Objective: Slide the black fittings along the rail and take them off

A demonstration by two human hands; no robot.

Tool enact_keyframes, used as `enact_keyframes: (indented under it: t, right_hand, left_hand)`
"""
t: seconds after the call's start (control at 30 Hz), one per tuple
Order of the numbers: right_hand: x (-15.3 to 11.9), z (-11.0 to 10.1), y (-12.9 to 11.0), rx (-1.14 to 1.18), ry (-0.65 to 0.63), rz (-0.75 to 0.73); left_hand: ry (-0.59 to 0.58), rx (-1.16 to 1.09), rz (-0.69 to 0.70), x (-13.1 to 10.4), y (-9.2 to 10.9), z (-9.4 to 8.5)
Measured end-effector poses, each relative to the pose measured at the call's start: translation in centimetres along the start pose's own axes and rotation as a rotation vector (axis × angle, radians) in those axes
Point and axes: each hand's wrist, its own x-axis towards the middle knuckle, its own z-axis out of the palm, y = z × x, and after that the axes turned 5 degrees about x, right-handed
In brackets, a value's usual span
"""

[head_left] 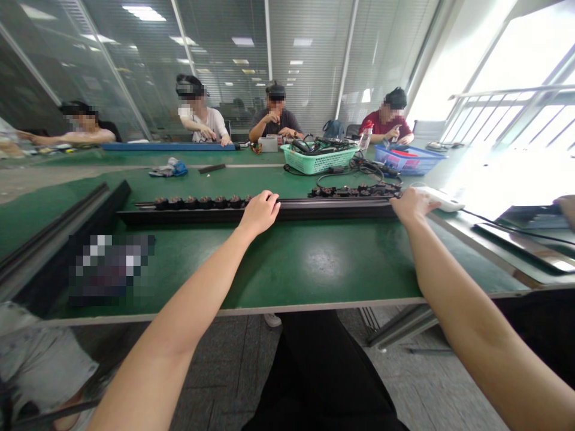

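Observation:
A long black rail [332, 211] lies crosswise on the green table in front of me. My left hand [263, 211] is closed over its top edge near the middle, fingers curled to the far side. At the right end, my right hand [412, 206] grips the same rail, its fingertips partly hidden. A row of small round black parts [204, 202] sits along the rail's left half. Behind its right half lies a cluster of similar black parts [354, 191] with cables.
A green basket [318, 161] of cables and a blue basket [411, 163] stand farther back. Dark rails [67, 239] lie at the left, near a blurred dark packet [112, 269]. A white device [440, 199] is by my right hand. Several people sit across the table.

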Motion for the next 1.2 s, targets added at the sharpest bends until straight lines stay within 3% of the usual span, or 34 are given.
enact_keyframes:
  t: [0.67, 1.2]
  right_hand:
    - [1.1, 0.2, 0.5, 0.028, -0.006, 0.061]
    - [2.1, 1.1, 1.1, 0.001, 0.084, 0.089]
  left_hand:
    - [0.000, -0.001, -0.003, -0.1, -0.1, 0.0]
    - [-0.010, 0.034, -0.001, -0.1, 0.0, -0.1]
